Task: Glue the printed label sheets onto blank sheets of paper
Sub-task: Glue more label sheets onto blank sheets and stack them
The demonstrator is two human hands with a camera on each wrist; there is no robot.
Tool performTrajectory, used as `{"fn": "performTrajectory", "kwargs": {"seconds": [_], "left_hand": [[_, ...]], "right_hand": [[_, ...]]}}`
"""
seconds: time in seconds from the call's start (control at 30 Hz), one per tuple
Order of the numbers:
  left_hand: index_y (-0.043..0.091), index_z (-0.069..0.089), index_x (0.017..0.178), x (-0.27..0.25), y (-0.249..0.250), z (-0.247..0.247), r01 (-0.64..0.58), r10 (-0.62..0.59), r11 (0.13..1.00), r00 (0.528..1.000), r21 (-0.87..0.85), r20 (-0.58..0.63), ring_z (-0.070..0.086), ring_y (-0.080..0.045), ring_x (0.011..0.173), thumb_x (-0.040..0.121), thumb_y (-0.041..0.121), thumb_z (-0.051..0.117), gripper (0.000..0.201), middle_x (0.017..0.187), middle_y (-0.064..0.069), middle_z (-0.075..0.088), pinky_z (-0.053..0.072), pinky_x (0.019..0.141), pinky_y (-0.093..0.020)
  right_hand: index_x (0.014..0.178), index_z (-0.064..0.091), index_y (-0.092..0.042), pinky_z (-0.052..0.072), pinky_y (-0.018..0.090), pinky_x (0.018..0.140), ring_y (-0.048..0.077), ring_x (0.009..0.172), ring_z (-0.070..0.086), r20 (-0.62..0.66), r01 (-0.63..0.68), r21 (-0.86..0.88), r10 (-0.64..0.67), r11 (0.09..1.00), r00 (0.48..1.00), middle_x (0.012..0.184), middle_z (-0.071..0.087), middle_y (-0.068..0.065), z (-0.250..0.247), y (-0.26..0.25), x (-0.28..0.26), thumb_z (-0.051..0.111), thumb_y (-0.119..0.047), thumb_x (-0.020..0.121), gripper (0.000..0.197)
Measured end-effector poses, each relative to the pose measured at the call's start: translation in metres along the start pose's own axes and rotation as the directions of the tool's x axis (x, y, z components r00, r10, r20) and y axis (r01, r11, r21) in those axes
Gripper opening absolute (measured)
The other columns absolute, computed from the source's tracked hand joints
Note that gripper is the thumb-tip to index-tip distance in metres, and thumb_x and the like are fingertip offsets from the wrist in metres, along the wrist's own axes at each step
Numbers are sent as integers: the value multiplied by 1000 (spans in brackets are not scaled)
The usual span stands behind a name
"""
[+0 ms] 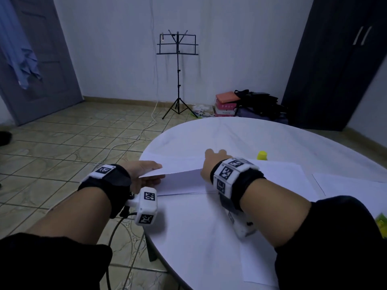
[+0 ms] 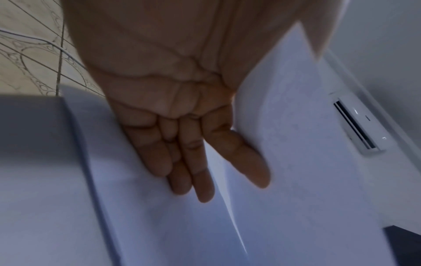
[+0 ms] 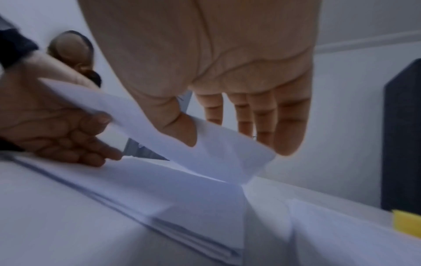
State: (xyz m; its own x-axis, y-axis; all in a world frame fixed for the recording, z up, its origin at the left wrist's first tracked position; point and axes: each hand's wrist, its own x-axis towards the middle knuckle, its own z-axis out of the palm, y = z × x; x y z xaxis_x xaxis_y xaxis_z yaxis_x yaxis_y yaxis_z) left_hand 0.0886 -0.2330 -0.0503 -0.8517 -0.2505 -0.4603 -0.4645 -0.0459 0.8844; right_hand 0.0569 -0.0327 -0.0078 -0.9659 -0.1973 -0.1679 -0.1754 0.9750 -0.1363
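I have the top sheet (image 1: 180,165) lifted between both hands above the stack of paper (image 1: 184,185) at the left edge of the round white table (image 1: 293,141). My left hand (image 1: 144,172), at about nine o'clock on the table, pinches the sheet's left edge: the thumb lies on top and the fingers (image 2: 193,158) run straight and close together underneath, as the left wrist view shows. My right hand (image 1: 211,162), near the table's middle, takes the sheet's right end; in the right wrist view the thumb (image 3: 180,129) sits on the near face of the paper and the fingers (image 3: 289,122) reach down behind it, fairly straight, so the paper is held between them. The sheet sags in a shallow curve between the two hands, its underside clear of the stack. I cannot tell whether it carries print; the faces I see look blank. The stack lies flat, its near edge showing several layers. More loose sheets (image 1: 354,185) lie at about three o'clock, and a yellow-capped glue stick (image 1: 262,155) stands just beyond my right wrist, toward one o'clock. Off the table, a music stand (image 1: 178,76) stands on the tiled floor at twelve o'clock.
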Motion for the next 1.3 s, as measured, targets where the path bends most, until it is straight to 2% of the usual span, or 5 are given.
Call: {"fn": "performTrajectory", "kwargs": {"seconds": [0.2, 0.6, 0.87, 1.03, 1.3], "left_hand": [[9, 67, 86, -2, -8, -1, 15, -16, 1000, 998, -14, -53, 62, -18, 59, 78, 16, 74, 13, 85, -10, 66, 47, 56, -22], [2, 61, 85, -33, 6, 24, 13, -2, 938, 999, 348, -33, 52, -28, 77, 38, 19, 79, 54, 86, -16, 55, 43, 73, -34], [-4, 62, 112, -96, 7, 75, -257, 196, 726, 966, 638, 166, 69, -30, 84, 78, 1, 72, 36, 99, -18, 70, 59, 77, -33], [41, -10, 148, -138, -13, 116, -433, 296, 502, 899, 749, 322, 65, -23, 94, 72, 11, 80, 122, 119, -3, 60, 49, 93, -36], [51, -37, 132, -162, -37, 161, -497, 297, 344, 863, 797, 410, 63, -24, 85, 75, 11, 78, 134, 140, -11, 48, 53, 87, -39]], "right_hand": [[74, 44, -8, 43, 26, 63, 20, 74, 51, 255, -138, 360, 45, 922, 966, 73, 44, 6, -17, 30, -6, 50, -11, 93, 20], [131, 48, -7, 42, 26, 59, 24, 78, 55, 99, -167, 762, 142, 626, 985, 86, 62, 11, -21, 77, -63, 58, 4, 84, 49], [74, 54, -9, 28, 21, 45, 21, 61, 55, 124, -229, 771, 213, 594, 969, 64, 58, 7, -7, 164, -126, 67, -8, 81, 14], [71, 56, -9, 28, 22, 46, 23, 66, 51, 148, -286, 701, 260, 653, 954, 62, 59, 8, 6, 215, -166, 70, -12, 80, 17], [66, 56, -8, 28, 19, 41, 20, 55, 53, 177, -331, 547, 280, 769, 944, 61, 62, 7, 12, 245, -197, 71, -12, 81, 21]]}}
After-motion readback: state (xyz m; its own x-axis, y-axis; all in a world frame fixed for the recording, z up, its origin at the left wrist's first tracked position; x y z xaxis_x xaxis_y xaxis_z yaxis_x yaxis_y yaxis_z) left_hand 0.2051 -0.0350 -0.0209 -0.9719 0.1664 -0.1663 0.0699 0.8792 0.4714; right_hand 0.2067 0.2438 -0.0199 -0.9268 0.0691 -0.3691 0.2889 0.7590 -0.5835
